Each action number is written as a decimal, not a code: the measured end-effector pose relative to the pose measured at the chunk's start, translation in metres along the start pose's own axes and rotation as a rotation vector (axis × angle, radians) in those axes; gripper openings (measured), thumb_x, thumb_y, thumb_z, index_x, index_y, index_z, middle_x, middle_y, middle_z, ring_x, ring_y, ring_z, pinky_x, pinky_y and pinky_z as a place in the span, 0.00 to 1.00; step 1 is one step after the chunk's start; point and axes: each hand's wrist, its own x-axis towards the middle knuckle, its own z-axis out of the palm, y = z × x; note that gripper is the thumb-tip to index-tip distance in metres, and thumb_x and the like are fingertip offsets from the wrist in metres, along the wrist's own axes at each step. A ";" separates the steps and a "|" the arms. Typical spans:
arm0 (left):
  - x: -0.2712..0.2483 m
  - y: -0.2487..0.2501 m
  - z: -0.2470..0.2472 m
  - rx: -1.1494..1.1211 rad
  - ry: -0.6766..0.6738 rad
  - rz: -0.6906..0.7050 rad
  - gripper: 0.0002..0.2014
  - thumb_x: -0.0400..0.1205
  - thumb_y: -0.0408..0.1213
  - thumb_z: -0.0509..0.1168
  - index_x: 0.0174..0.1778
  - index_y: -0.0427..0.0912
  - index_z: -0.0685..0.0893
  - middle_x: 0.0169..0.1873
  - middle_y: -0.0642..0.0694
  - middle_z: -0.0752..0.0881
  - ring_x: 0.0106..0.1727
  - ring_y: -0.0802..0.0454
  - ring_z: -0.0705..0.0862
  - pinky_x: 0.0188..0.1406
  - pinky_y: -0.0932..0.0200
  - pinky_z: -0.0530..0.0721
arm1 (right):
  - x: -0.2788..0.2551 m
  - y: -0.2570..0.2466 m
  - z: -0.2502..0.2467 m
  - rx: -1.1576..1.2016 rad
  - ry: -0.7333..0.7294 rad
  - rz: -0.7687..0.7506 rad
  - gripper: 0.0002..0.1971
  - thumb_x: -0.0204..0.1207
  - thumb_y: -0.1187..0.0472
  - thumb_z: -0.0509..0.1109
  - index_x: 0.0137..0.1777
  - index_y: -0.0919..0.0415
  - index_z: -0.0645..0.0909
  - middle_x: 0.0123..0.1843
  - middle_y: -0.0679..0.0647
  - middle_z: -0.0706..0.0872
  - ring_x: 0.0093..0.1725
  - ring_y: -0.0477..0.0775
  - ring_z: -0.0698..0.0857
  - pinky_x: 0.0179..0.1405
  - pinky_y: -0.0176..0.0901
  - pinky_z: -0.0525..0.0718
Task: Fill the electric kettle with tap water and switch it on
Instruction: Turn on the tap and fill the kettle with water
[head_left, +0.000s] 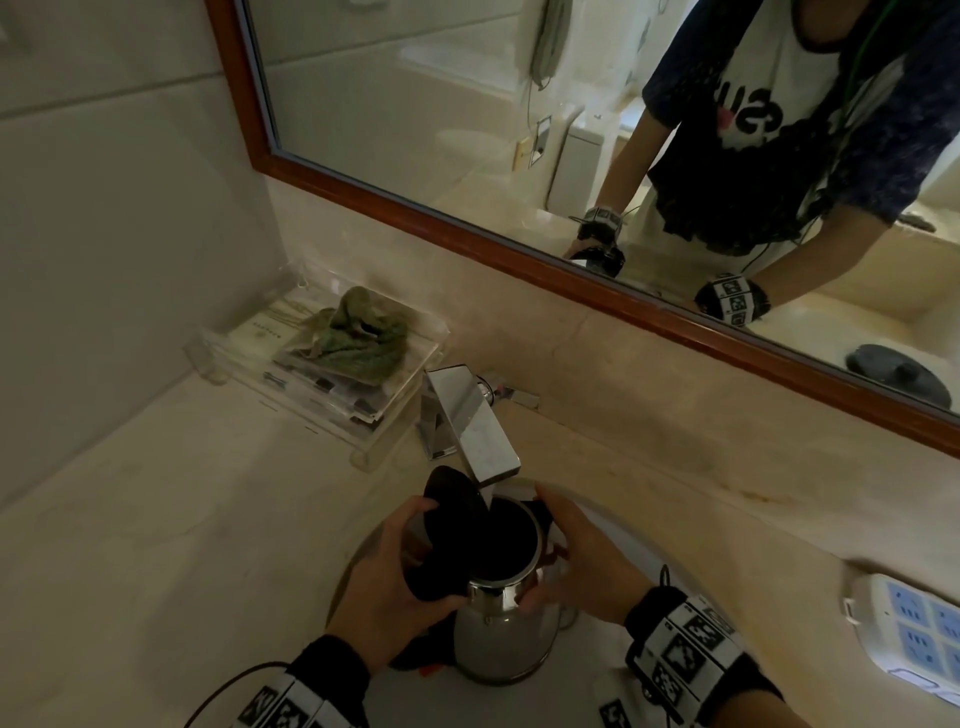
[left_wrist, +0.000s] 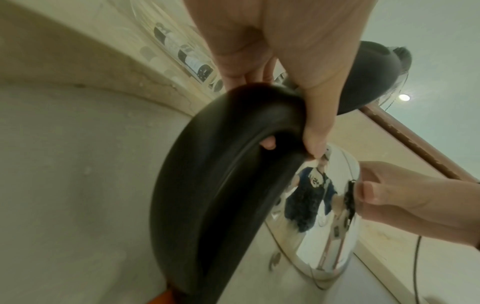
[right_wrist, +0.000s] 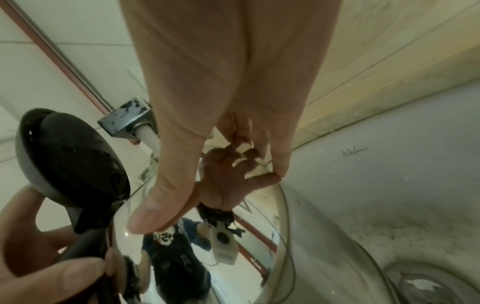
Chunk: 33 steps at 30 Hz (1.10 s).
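Observation:
A steel electric kettle is held in the sink, its open mouth under the chrome tap. A white stream of water falls into it. The black lid stands tipped up. My left hand grips the black handle. My right hand clasps the kettle's upper wall, thumb on the steel.
A clear tray with a green cloth and packets sits at the back left. A white power strip lies on the counter at the right, with a thin black cable near it. A wood-framed mirror runs behind the tap.

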 end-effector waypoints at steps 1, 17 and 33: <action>-0.001 0.000 0.000 0.002 0.002 -0.001 0.42 0.61 0.39 0.81 0.55 0.74 0.59 0.42 0.59 0.79 0.41 0.60 0.82 0.35 0.80 0.77 | 0.000 0.000 0.000 -0.004 -0.003 -0.004 0.61 0.54 0.57 0.86 0.81 0.52 0.48 0.80 0.47 0.58 0.80 0.49 0.60 0.78 0.42 0.66; 0.005 -0.002 -0.002 0.010 -0.008 0.007 0.44 0.61 0.40 0.80 0.57 0.76 0.57 0.43 0.56 0.79 0.41 0.54 0.83 0.35 0.73 0.78 | 0.005 -0.003 -0.001 -0.099 0.013 -0.036 0.56 0.54 0.54 0.85 0.80 0.55 0.55 0.72 0.40 0.60 0.74 0.42 0.61 0.72 0.30 0.60; 0.010 -0.005 -0.004 -0.013 -0.018 0.040 0.46 0.61 0.40 0.80 0.57 0.81 0.55 0.42 0.58 0.80 0.40 0.56 0.83 0.37 0.72 0.79 | 0.010 -0.001 -0.002 -0.039 0.030 -0.022 0.54 0.52 0.58 0.86 0.78 0.56 0.60 0.76 0.48 0.65 0.76 0.49 0.66 0.77 0.44 0.68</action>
